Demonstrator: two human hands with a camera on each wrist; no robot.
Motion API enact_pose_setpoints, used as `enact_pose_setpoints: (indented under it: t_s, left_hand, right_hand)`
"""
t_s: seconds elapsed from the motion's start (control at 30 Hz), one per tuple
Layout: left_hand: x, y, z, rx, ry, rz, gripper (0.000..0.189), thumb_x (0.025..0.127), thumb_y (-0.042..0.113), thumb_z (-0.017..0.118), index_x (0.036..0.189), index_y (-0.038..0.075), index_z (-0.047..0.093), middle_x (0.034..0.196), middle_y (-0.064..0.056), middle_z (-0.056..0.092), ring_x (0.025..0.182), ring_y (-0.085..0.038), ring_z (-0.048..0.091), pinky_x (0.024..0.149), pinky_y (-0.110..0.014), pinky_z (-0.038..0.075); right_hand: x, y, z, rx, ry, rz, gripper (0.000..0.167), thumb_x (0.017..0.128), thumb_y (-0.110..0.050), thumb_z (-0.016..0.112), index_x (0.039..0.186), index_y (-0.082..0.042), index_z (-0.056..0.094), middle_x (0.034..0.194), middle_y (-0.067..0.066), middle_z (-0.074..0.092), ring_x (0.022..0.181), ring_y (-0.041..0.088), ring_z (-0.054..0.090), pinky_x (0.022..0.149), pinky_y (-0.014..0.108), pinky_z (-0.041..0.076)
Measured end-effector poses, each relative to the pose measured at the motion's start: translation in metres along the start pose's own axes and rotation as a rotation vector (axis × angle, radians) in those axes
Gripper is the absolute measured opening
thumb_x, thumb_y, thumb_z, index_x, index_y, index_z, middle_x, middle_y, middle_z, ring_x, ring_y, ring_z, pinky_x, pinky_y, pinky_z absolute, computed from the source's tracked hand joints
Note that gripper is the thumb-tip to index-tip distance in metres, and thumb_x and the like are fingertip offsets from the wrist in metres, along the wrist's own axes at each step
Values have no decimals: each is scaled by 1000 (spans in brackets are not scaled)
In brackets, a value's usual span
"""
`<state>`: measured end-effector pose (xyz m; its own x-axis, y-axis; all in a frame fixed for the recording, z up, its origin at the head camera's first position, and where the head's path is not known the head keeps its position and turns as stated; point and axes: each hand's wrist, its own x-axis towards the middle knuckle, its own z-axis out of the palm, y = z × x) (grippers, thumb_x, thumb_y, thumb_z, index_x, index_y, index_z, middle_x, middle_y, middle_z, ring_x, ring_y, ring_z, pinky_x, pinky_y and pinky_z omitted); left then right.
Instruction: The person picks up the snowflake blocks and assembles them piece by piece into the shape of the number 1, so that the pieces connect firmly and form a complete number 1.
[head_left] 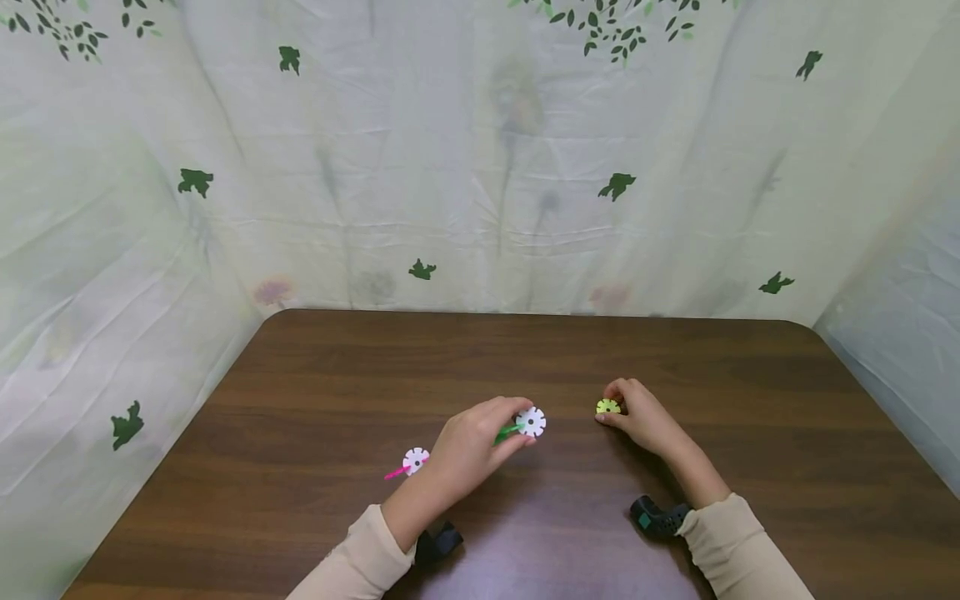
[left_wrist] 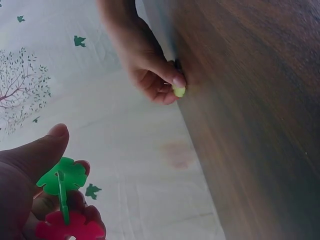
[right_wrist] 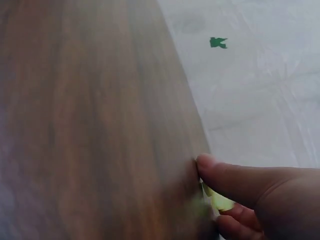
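My left hand point(head_left: 476, 442) holds joined notched plastic discs, snowflake building pieces. A white disc point(head_left: 532, 422) shows at its fingertips with a green disc point(head_left: 507, 431) set into it. In the left wrist view, a green disc point(left_wrist: 64, 176) sits by the thumb, an edge-on green one crosses it, and a red disc point(left_wrist: 70, 226) is below. Another white disc point(head_left: 415, 461) with a pink disc point(head_left: 396, 472) appears left of that wrist, partly behind the forearm. To the right, my right hand point(head_left: 637, 417) pinches a yellow-green disc point(head_left: 608, 407) between thumb and fingers, low over the table.
A brown wooden table point(head_left: 337, 367) spreads under both hands. White cloth point(head_left: 450, 167) with leaf prints hangs behind and at the sides. Black wrist devices are worn under the left point(head_left: 438, 543) and right point(head_left: 656, 518) wrists.
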<state>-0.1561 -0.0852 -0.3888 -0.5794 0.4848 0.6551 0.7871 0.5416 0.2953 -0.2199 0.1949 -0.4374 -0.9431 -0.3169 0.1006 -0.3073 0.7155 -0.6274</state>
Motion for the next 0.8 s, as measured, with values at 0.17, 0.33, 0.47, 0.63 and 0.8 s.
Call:
enact_pose_setpoints:
  t_s: [0.17, 0.33, 0.47, 0.63, 0.8]
  left_hand:
    - [0, 0, 0, 7, -9, -1, 38, 79, 16, 83, 111, 3, 67, 99, -3, 69, 83, -14, 65, 71, -28, 54]
    - [1, 1, 1, 22, -18, 0, 39, 79, 18, 82, 111, 3, 66, 99, -3, 69, 83, -14, 66, 72, -29, 54]
    - [0, 1, 1, 32, -43, -23, 38, 82, 18, 81, 114, 4, 65, 101, -3, 69, 86, -15, 65, 73, -30, 54]
    - [-1, 3, 0, 15, -67, -66, 38, 83, 19, 80, 115, 5, 65, 104, -3, 68, 89, -16, 63, 72, -31, 54]
    - [-1, 3, 1, -3, -85, -63, 38, 84, 19, 79, 115, 4, 64, 105, -4, 68, 88, -16, 63, 72, -29, 54]
  right_hand:
    - [0, 0, -2, 107, -27, -40, 18, 91, -2, 68, 106, -1, 58, 84, 4, 63, 67, 15, 56, 61, 32, 48]
    - [-2, -13, -9, 256, -34, -64, 15, 92, 4, 64, 106, 3, 60, 86, 6, 64, 72, 17, 63, 64, 29, 54]
    - [-6, -34, -19, 343, -18, -76, 11, 92, 2, 65, 101, 4, 61, 89, 10, 66, 78, 25, 67, 69, 36, 57]
    - [-15, -61, -27, 422, -27, -136, 9, 90, 2, 67, 98, 4, 63, 89, 11, 66, 79, 29, 68, 73, 43, 57]
    - [-21, -77, -26, 468, -61, -249, 7, 89, 3, 68, 95, 3, 64, 87, 10, 65, 75, 14, 66, 71, 34, 57]
